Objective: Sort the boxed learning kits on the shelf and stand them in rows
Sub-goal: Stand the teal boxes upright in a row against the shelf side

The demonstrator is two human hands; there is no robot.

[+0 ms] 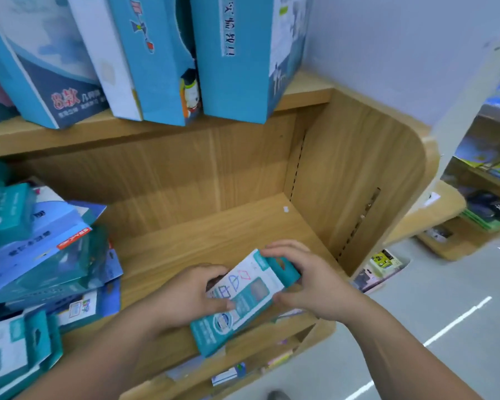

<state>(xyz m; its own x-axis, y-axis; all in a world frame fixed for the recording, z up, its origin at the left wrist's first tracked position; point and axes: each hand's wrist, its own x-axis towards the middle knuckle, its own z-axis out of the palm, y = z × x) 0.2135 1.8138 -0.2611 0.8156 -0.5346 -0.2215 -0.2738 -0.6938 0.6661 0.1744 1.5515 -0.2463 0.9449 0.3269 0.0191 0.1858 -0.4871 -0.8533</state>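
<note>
Both the left hand (pixel 185 295) and the right hand (pixel 306 281) grip one teal-and-white kit box (pixel 243 298) above the wooden shelf (pixel 214 232), right of a heaped pile of kits (pixel 46 255).

Grey floor (pixel 445 278) with white stripes (pixel 459 320), pale wall (pixel 387 53), green packets (pixel 494 220) on a neighbouring rack (pixel 436 209) at right.

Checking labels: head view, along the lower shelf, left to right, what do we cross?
Order: pile of boxes → left hand → held box → right hand → shelf side wall.
</note>
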